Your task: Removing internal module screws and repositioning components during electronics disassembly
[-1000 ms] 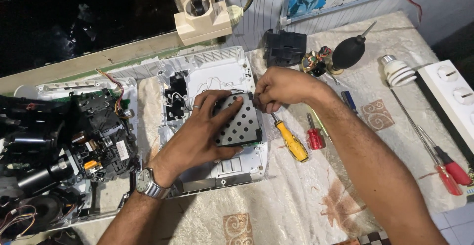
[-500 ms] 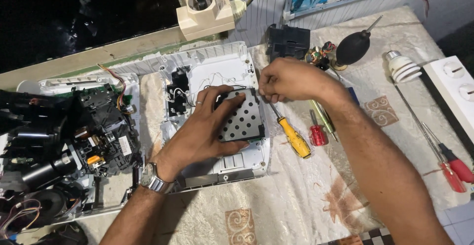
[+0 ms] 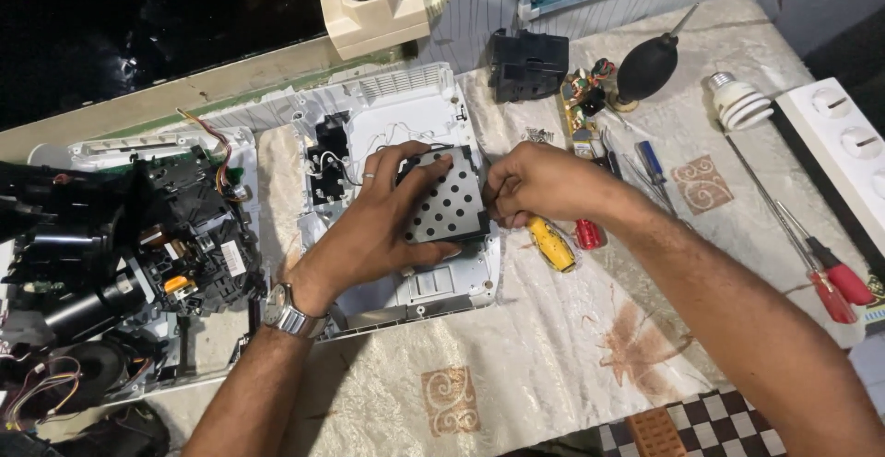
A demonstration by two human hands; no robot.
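Observation:
A white plastic housing lies open on the cloth-covered table. On it rests a dark perforated metal plate. My left hand, with a ring and a wristwatch, lies on the plate and grips its left and lower edges. My right hand is closed at the plate's right edge, fingers pinched together; what they pinch is hidden. Just below that hand lie a yellow-handled screwdriver and a red-handled one.
A black disassembled device with wires fills the left side. Behind are a beige power adapter, a black box, a small circuit board and a black air blower. At right: a spiral bulb, a white power strip, red screwdrivers.
The view has shifted a little. My right hand has dropped from the plate's upper right corner to its right edge. My left hand has stayed on the plate.

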